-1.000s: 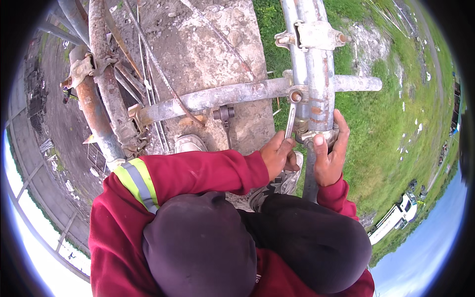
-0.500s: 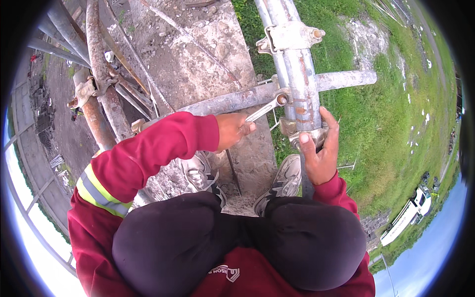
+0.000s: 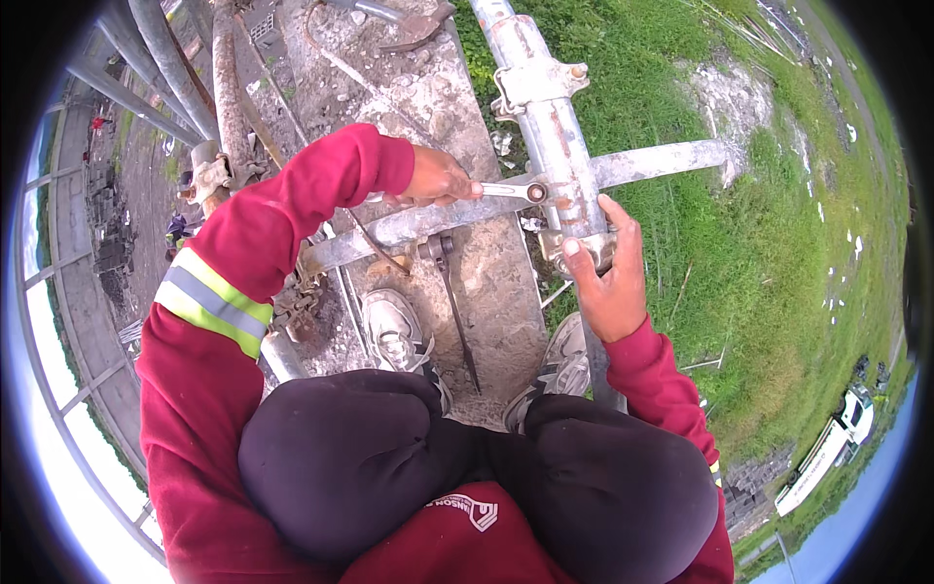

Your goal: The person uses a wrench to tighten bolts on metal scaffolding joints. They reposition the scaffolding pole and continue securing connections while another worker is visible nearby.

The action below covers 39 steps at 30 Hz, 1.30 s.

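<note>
In my left hand (image 3: 436,178) is a silver ring-ended wrench (image 3: 506,191), fingers closed around its handle. The wrench's ring sits round a bolt beside the crossing of two scaffold pipes: a rust-marked upright-lying pipe (image 3: 564,146) and a grey cross pipe (image 3: 671,164). My right hand (image 3: 615,282) grips a metal scaffold coupler (image 3: 552,248) at the near end of the first pipe, thumb on top and fingers along its right side. Farther up that pipe, another coupler (image 3: 540,88) is clamped on.
A pointed dark metal tool (image 3: 455,302) lies between my shoes on the concrete ledge (image 3: 501,321). A hammer (image 3: 420,31) lies at the far end. Rusty pipes (image 3: 232,88) stand at left. Grass (image 3: 759,292) lies far below the ledge's right edge, with a white truck (image 3: 827,443).
My left hand has swung the wrench handle away from me, from slanted to nearly level. My right hand stays on the coupler. The view has shifted slightly, bringing the hammer into sight.
</note>
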Tool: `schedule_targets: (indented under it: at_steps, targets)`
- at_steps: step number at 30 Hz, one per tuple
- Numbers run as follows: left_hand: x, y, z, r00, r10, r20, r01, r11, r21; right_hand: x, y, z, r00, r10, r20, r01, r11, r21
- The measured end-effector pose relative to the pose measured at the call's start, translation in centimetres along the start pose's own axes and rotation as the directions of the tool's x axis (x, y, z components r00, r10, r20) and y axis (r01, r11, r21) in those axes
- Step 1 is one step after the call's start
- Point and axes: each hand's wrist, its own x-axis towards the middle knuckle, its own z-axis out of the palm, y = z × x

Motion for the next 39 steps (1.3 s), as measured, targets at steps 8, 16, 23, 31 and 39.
schedule_targets:
  at_steps: [8,16,23,31,39]
  targets:
    - [-1.6,-0.2,1.5,0.988,0.126,-0.086,-0.136,0.983,-0.121,-0.2,0.9,-0.3,1.0,-0.008,0.004,0.008,0.996,0.088]
    - [-0.2,0.8,13.3,0.958,0.152,-0.242,-0.285,0.571,-0.77,-0.1,0.9,-0.4,0.999,-0.036,0.016,0.035,0.998,0.052]
    - [4.4,7.1,19.3,0.888,0.104,-0.447,-0.447,-0.03,-0.894,-0.2,0.6,-0.5,0.999,0.002,0.041,-0.005,0.997,0.074]
    - [4.4,7.5,19.0,0.897,0.164,-0.41,-0.392,-0.131,-0.911,-0.2,0.4,-0.7,0.996,0.035,0.076,-0.042,0.996,0.084]
    - [4.5,5.9,18.9,0.859,0.389,-0.333,-0.218,-0.31,-0.925,0.0,0.4,-0.6,0.997,0.034,0.066,-0.035,0.999,0.022]
